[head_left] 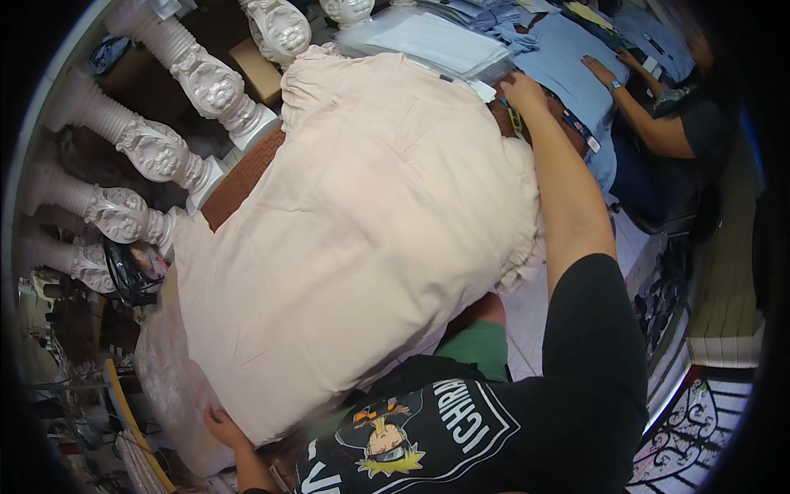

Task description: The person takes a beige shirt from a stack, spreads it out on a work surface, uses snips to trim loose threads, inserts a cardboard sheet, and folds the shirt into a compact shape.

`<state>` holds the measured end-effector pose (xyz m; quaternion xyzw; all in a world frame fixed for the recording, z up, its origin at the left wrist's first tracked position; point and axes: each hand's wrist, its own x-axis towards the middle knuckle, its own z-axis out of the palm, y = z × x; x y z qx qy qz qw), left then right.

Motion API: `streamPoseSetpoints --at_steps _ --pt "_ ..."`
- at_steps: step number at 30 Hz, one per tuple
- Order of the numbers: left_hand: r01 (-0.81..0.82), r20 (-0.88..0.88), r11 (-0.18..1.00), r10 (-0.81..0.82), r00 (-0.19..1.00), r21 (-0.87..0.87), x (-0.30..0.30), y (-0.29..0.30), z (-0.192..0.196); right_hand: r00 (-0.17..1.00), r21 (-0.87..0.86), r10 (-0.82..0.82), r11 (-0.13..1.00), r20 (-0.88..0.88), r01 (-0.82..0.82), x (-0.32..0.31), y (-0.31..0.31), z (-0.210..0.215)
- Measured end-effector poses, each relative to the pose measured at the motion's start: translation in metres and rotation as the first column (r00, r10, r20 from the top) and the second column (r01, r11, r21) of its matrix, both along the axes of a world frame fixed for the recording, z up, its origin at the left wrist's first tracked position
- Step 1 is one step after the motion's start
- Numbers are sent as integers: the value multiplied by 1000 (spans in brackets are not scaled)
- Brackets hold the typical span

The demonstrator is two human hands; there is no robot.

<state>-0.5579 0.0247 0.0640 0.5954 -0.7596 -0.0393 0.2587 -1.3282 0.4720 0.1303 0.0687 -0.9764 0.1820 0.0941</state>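
Note:
A pale pink garment (354, 214) with gathered, ruffled ends lies spread in front of me, its lower edge toward my left side. Beside that lower edge, over clear plastic, is my left hand (220, 426), fingers slightly apart and nothing seen in them. My right arm reaches across to the garment's far right end. There my right hand (520, 89) has its fingers curled down; what they hold, if anything, is hidden. Close to its fingertips lies a small white tag (485, 91). Just below the hand is a small yellow-handled tool (515, 122), partly covered.
Clear plastic packets (436, 45) are stacked beyond the garment. Blue garments (564, 53) cover the far right surface, where another person's hand (599, 71) rests. White ornate balusters (160, 148) line the left, beside a cardboard box (257, 72). Plastic wrapping (169, 370) lies under the near-left edge.

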Motion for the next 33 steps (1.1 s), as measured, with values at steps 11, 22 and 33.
streamPoseSetpoints --at_steps 11,22,33 --pt "35 -44 999 -35 998 2 -5 -7 -10 988 226 153 963 5 -150 -18 -90 11" --pt "-7 -373 987 -54 926 -160 -45 -14 24 503 -101 219 840 -836 -533 131 -88 123" --pt "981 -842 -188 535 67 -41 -153 17 75 463 98 774 551 -432 -829 398 -110 31"
